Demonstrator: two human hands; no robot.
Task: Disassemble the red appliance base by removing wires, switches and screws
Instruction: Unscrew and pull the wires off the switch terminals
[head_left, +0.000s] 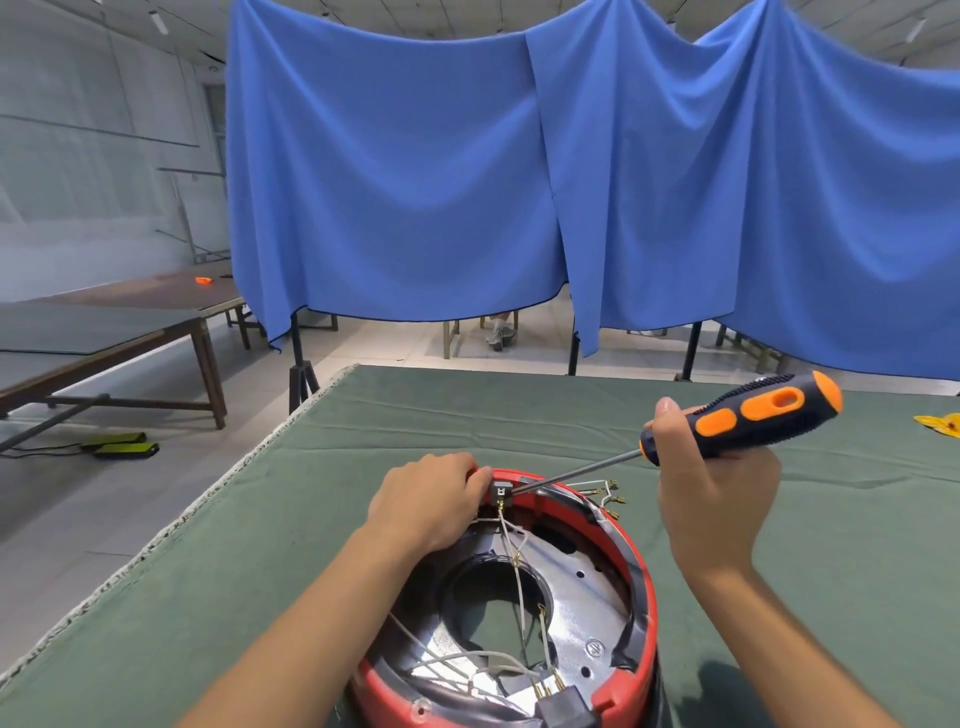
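You have no readable brand or writing in view; the only mark is a small round stamped emblem (595, 648) on the metal plate (576, 597) inside the base, too small to make out.

The red base (636, 587) sits on the green tabletop (467, 415) right in front of you, open side up, with white wires (511, 551) strung across its hollow and a dark plug block (563, 706) at its near rim. More wire ends with brass terminals (613, 493) hang over the far right rim.

Your left hand (426, 499) rests on the far left rim of the base, its fingers (480, 475) curled and pinching beside the small grey switch (501, 491) mounted there. The switch lies right at your fingertips, touching or nearly so.

Your right hand (717, 488) is clenched around the screwdriver (737, 421), gripping the black and orange handle low down, near the shaft, thumb up along it. The handle points up and to the right, well clear of the base, while the long shaft slants down to the left and its tip meets the right side of the switch, just opposite your left fingers.

A yellow object (943, 423) lies at the tabletop's far right edge.
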